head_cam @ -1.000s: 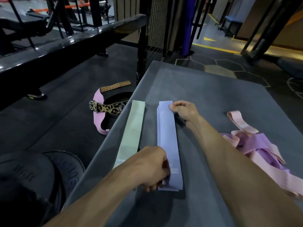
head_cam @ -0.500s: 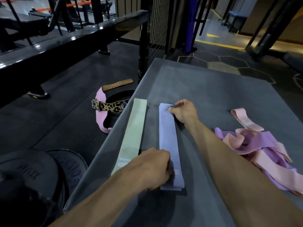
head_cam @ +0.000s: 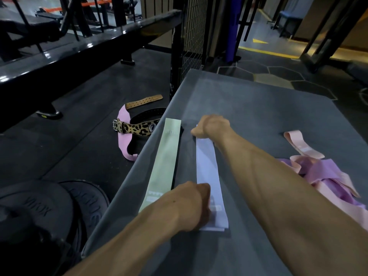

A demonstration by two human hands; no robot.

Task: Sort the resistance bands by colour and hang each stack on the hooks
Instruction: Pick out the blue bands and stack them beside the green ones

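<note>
Head view, scanning left to right. Bottom left: dark weight plates [head_cam: 49, 208], raised lettering too dim to read, cut off by the frame edge. On the floor beyond, a leopard-print lifting belt [head_cam: 137, 128] over a pink strap [head_cam: 123, 140], partly hidden behind the edge of the grey table [head_cam: 268, 120]. On the table's left side, a pale green band stack [head_cam: 165, 162], lying flat and lengthwise, near end covered by the left forearm, small print on it unreadable. Just beside it, apart by a dark strip of table, the lilac band stack [head_cam: 209, 172], parallel, layers just visible at the near corner. Left hand [head_cam: 191, 206] on that stack's near end, fingers curled under and gripping the left edge, fingertips hidden beneath the knuckles. Right hand [head_cam: 213, 126] at the far end, fist curled down onto the stack, far edge of the bands hidden under it; pinching or only pressing, cannot tell. Lilac stack stretched flat between the two grips. Further right, well apart, a loose tangle of pink and purple bands [head_cam: 326, 176], overlapped, count impossible to make out, running out of frame at the right edge.
</note>
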